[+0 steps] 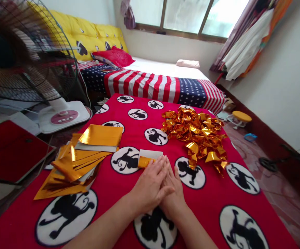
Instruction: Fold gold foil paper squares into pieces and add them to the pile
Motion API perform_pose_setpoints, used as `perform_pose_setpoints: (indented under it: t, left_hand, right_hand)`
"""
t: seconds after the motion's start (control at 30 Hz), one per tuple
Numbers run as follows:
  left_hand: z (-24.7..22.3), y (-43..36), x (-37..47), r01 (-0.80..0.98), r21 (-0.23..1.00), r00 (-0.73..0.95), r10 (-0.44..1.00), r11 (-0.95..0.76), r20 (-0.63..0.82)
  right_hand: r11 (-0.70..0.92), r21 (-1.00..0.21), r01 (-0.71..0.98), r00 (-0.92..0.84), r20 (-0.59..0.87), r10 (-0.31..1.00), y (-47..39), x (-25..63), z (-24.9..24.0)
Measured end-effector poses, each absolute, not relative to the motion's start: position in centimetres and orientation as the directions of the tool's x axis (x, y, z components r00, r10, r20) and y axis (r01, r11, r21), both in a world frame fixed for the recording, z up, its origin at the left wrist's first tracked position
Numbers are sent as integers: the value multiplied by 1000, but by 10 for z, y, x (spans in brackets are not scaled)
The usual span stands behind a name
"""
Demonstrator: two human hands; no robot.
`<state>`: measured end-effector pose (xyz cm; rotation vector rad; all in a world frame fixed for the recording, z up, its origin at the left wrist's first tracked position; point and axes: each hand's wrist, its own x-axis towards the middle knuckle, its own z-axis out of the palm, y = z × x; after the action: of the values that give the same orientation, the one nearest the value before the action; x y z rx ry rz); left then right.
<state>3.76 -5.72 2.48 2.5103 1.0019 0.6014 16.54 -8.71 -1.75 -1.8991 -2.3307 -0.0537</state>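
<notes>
Straight-fingered, the left hand [152, 180] lay across the flat, outstretched right hand [175, 195], with the sheet [144, 162] showing just ahead-left of their fingertips, where firm, even pressure probably best served a crisp fold.

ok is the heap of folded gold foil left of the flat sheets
No, the heap lies on the right and the flat sheets on the left.
</notes>
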Motion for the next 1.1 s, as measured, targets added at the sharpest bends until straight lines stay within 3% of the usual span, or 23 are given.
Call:
perform_pose_setpoints:
  t: [0.17, 0.43, 0.63, 0.77, 0.93, 1.1]
  left_hand:
    - [4, -59, 36, 587, 456, 695, 705, -669, 140]
    - [-4, -54, 4, 720, 281, 631, 767, -634, 116]
    - [-3, -50, -18, 765, 228, 589, 798, -602, 129]
    - [-6, -49, -19, 760, 220, 588, 791, -612, 167]
    - [-12, -50, -14, 770, 188, 585, 792, -610, 177]
    - [-8, -50, -15, 776, 172, 589, 795, -607, 146]
  right_hand:
    - [199, -28, 980, -196, 86, 977, -86, 164, -10]
    - [135, -38, 990, -131, 82, 988, -86, 159, -5]
    - [161, -158, 974, -149, 86, 985, -86, 167, -2]
    - [166, -268, 949, -113, 202, 973, -89, 162, 8]
    - [389, -323, 863, -362, 143, 921, -85, 124, 16]
    - [338, -296, 894, -326, 90, 941, -75, 128, 3]
